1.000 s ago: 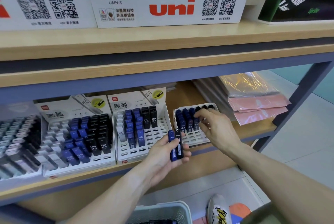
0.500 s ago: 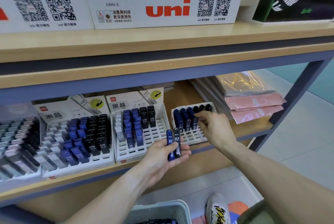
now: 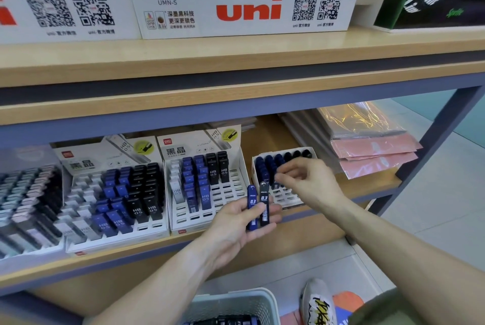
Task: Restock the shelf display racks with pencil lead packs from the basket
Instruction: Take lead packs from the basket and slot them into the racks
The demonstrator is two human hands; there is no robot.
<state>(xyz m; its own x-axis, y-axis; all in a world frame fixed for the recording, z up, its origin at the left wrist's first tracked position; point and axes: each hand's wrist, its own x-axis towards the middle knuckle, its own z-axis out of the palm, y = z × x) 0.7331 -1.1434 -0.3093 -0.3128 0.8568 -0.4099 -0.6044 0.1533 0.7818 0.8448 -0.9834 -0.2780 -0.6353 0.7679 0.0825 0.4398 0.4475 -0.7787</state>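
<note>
My left hand [image 3: 233, 225] holds two slim 0.3 lead packs upright in front of the lower shelf, a blue pack [image 3: 252, 206] and a black pack [image 3: 264, 205]. My right hand [image 3: 312, 183] reaches over the small white display rack [image 3: 290, 200], with fingers and thumb curled. They pinch a dark blue pack [image 3: 276, 183] standing in a slot. Blue and black packs fill that rack's back rows. The white basket [image 3: 236, 298] sits on the floor below, only its rim showing, with dark packs inside.
Two larger racks of HB 0.5 packs, the middle rack [image 3: 236, 188] and the left rack [image 3: 86, 222], stand left of the small one. Pink wrapped packets [image 3: 375, 151] lie to its right. The upper shelf edge [image 3: 236, 62] overhangs, carrying uni boxes [image 3: 249, 9]. A shoe [image 3: 317, 303] is beside the basket.
My right hand has stayed at the small rack, its fingers shifting slightly over the front packs. My left hand keeps the two packs and has barely moved.
</note>
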